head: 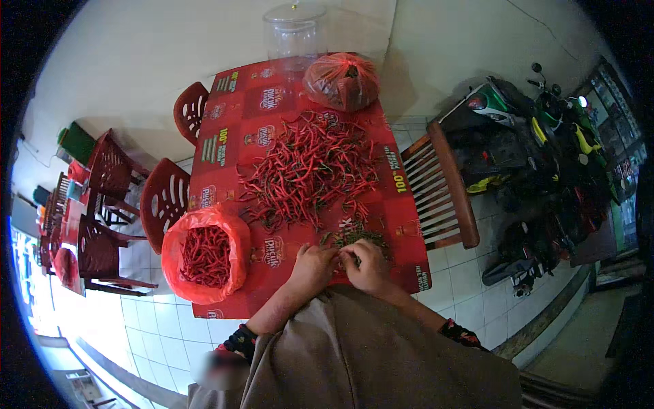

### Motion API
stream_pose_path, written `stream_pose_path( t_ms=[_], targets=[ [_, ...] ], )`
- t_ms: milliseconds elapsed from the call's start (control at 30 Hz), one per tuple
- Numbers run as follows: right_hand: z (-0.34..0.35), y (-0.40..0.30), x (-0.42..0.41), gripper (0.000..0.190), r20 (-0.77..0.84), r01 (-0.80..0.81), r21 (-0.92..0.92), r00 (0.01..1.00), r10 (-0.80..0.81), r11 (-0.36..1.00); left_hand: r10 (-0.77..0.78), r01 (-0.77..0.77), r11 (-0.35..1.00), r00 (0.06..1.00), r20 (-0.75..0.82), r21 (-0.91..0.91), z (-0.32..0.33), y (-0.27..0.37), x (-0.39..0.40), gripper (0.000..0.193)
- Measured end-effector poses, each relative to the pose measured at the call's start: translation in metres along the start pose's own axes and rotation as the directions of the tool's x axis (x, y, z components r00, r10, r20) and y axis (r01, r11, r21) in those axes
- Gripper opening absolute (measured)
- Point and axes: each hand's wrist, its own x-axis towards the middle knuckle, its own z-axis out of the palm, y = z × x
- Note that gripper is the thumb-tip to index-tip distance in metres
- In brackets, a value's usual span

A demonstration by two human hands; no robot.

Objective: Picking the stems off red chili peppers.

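Observation:
My left hand (312, 265) and my right hand (367, 266) meet at the table's near edge, fingers curled and fingertips pinched together. A red chili pepper (338, 260) seems held between them, mostly hidden by the fingers. Just beyond my right hand lies a small heap of green chili stems (360, 236). Farther up, a wide pile of red chilies with green stems (311, 171) spreads over the red printed tablecloth (294, 249). To the left of my hands stands an open red plastic bag (237, 245), its rim rolled outward, filled with red chilies (206, 255) that look stemless.
A knotted red plastic bag (341, 84) and a clear lidded jar (294, 36) stand at the far end. Red plastic chairs (166, 197) flank the left side; a slatted wooden chair (452, 189) stands right. Motorcycles (531, 133) are parked beyond it. Another table (71, 225) is far left.

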Motion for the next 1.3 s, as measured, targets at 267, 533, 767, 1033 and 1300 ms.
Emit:
stream_pose_path(
  t_ms=[267,533,767,1033,1300],
  targets=[
    [-0.011,0.006,-0.004,0.004,0.280,-0.028,0.260,0.959,-0.048,0.965,0.154,-0.155,0.988,0.986,0.057,0.008,0.001,-0.008,-0.023,0.019],
    [-0.002,0.015,0.013,0.006,0.533,-0.128,0.336,0.843,-0.076,0.933,0.157,-0.158,0.987,0.985,0.076,0.012,-0.012,-0.015,-0.037,0.021],
    [0.018,0.075,0.035,0.021,0.521,-0.127,-0.191,0.827,0.210,0.973,-0.219,0.158,0.965,0.924,-0.312,-0.211,-0.040,-0.068,-0.063,0.014],
    [0.065,0.184,0.098,0.022,0.020,-0.382,-0.375,0.908,0.419,0.845,-0.524,0.578,0.810,0.636,-0.566,-0.100,-0.081,-0.157,-0.126,0.024],
    [0.056,0.176,0.103,0.021,0.188,-0.448,-0.455,0.797,0.574,0.770,-0.409,0.636,0.764,0.611,-0.677,0.113,-0.082,-0.128,-0.101,0.045]
  ],
)
